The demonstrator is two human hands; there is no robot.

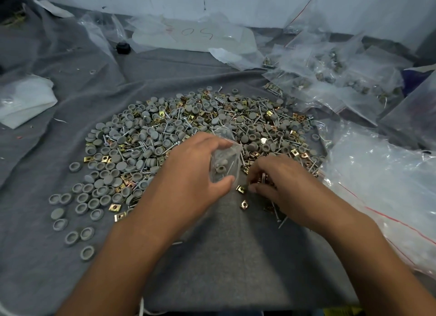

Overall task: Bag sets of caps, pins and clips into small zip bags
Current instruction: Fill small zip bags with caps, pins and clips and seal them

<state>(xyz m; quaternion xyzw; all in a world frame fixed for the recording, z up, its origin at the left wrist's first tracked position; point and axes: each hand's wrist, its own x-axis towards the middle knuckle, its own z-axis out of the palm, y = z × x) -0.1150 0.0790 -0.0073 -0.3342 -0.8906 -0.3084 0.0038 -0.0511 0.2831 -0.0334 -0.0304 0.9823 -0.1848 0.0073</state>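
A wide heap (193, 131) of grey round caps, silver pins and brass-coloured square clips lies on a grey cloth (236, 245). My left hand (188, 171) holds a small clear zip bag (225, 160) upright at the heap's near edge; grey caps and a pin show inside it. My right hand (280, 183) rests beside the bag, fingers pinched on several brass clips and pins at the heap's edge. A loose clip (244, 204) lies just under my right thumb.
Filled small zip bags (335, 79) pile up at the back right. Larger clear plastic bags with red zip lines (387, 186) cover the right side. Crumpled plastic sheets (188, 34) lie at the back, a white bag (23, 101) at left, a black knob (123, 48) behind.
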